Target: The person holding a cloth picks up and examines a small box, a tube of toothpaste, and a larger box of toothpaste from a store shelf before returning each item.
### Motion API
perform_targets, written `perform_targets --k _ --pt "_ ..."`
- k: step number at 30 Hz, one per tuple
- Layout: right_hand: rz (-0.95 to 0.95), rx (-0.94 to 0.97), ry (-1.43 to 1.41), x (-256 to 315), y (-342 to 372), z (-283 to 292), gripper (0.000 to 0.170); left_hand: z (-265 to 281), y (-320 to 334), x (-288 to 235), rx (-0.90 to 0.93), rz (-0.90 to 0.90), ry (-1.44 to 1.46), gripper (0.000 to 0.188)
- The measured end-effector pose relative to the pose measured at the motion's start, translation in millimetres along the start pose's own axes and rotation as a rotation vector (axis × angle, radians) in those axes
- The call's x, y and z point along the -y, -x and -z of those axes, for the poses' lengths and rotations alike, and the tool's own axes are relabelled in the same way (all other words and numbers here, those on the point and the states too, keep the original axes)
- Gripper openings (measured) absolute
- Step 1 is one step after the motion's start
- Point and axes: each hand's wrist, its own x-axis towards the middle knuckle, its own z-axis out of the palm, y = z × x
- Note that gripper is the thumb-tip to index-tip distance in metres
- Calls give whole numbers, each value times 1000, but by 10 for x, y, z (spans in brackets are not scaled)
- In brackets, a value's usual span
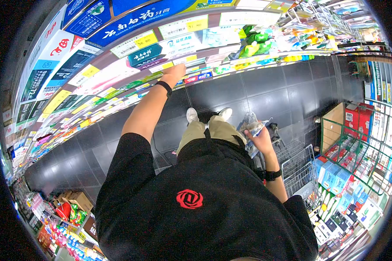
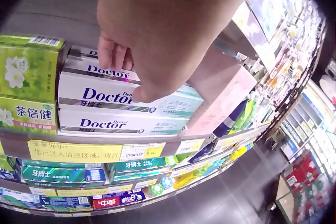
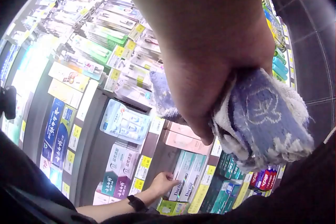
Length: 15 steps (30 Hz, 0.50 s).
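Note:
My left hand point(image 1: 175, 74) reaches into the toothpaste shelf. In the left wrist view its fingers point(image 2: 114, 56) curl over the top of a stack of white-and-mint Doctor toothpaste boxes point(image 2: 107, 88), and the thumb lies against the front of one box, pinching it. Another toothpaste box point(image 2: 100, 123) lies beneath. Green tea-flower toothpaste boxes point(image 2: 26, 71) stand to the left and a pale pink box point(image 2: 223, 85) to the right. Low at my right side, my right hand point(image 1: 260, 139) grips a bunched blue-and-white cloth point(image 3: 262, 111) with frayed edges; the palm side is hidden.
Below are lower shelves with green toothpaste boxes point(image 2: 63, 174) and a yellow notice strip point(image 2: 79, 150). Packaged toothbrushes point(image 3: 94, 48) hang further along. A wire cart point(image 1: 302, 169) stands at my right, near a green wire rack point(image 1: 353, 152). Dark tiled floor point(image 1: 265, 87) runs along the shelf.

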Motion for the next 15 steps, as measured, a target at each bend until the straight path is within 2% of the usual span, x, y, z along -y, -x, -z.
perform_targets --k 2,3,5,6,8,9,11,12,15 --pt "-14 -9 -12 50 -5 -9 43 189 21 -157 359 -72 71 44" --pt "-13 -10 -14 65 -8 -10 43 184 50 -239 358 -73 69 44" --pt "-22 -1 32 90 -13 -13 43 130 104 -413 -39 -201 183 51" --pt "-23 -2 32 115 -16 -9 43 165 121 -503 -39 -202 183 51" --pt "-47 43 21 166 -11 14 44 282 127 -677 199 36 364 52" --pt "-48 38 22 150 -7 14 44 165 130 -699 199 32 366 52" --pt "0 4 -17 88 4 3 46 -222 153 -703 -101 26 437 51" --pt "-2 -1 -18 69 13 2 46 -249 204 -749 -197 -19 461 48" --pt "-13 -62 12 6 98 -13 49 -295 190 -780 -145 -33 453 51"
